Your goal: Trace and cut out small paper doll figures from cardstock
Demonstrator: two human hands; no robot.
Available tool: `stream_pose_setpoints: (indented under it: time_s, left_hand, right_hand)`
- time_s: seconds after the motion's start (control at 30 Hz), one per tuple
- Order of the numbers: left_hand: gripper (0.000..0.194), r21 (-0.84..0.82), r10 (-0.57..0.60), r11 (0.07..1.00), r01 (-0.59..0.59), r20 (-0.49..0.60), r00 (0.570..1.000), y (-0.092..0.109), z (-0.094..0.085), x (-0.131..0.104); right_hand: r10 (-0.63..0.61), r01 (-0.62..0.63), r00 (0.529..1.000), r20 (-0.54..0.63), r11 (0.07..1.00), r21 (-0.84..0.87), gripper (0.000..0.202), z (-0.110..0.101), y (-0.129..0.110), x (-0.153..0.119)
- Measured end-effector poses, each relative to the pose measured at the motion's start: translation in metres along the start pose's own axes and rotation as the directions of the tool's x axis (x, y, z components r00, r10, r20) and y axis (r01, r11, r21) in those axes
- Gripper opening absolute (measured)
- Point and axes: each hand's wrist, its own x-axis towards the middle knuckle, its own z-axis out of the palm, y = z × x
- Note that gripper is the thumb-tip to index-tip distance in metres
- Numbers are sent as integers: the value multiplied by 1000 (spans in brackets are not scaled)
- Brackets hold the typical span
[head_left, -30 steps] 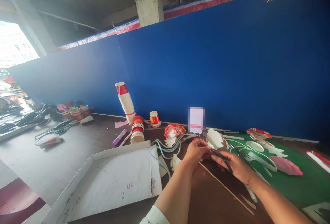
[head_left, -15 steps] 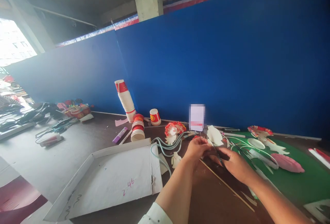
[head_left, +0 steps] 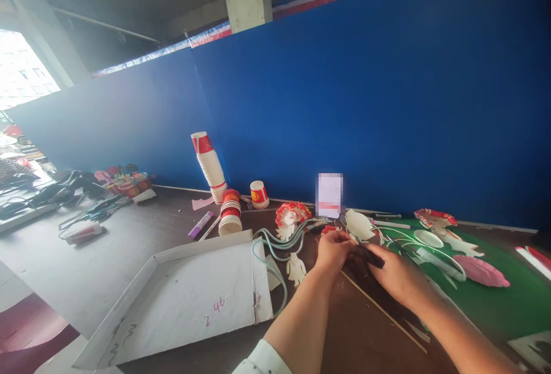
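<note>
My left hand [head_left: 334, 252] is closed, its thumb and fingers pinched on a small piece of paper cup; a bit of red [head_left: 330, 229] shows at the fingertips. Close beside it, my right hand [head_left: 394, 273] is closed round dark-handled scissors [head_left: 371, 256], whose blades point toward the left fingertips and are mostly hidden. Just beyond the hands is a white curved paper piece [head_left: 360, 225]; whether it joins the held piece I cannot tell. A cut-out paper figure [head_left: 296, 269] lies left of my left wrist, and a red-and-white cut cup flower [head_left: 293, 217] lies behind it.
A shallow white cardboard box lid [head_left: 185, 299] lies at left, beside pale looped cables [head_left: 269, 242]. Behind stand stacked paper cups [head_left: 210, 170] and a single cup [head_left: 259, 195]. A wooden stick [head_left: 383, 311] lies under my right arm. At right, a green mat [head_left: 486, 305] carries a pink dish [head_left: 482, 272].
My right hand has turned the scissors flatter and closer to my left hand. My left hand has shifted slightly right. The white paper piece beyond them has tilted a little.
</note>
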Motion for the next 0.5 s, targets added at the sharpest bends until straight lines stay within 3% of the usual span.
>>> stream_pose_setpoints:
  time_s: [0.17,0.33,0.4,0.5]
  left_hand:
    - [28,-21,11,1000,-10,9,1000,-1,0,0]
    - [28,-8,1,1000,-1,3,1000,0,0,0]
    - [28,-4,-11,1000,11,16,1000,1,0,0]
    - [28,13,-27,1000,26,24,999,5,0,0]
  right_hand:
    - [-30,27,999,-45,997,-67,30,-1,-4,-1]
    - [-23,22,1000,-15,997,-69,31,-6,-11,-3]
    - [-6,6,1000,-4,1000,-2,31,-6,-9,-1]
    - [-25,10,998,59,971,238,34,-5,-5,2]
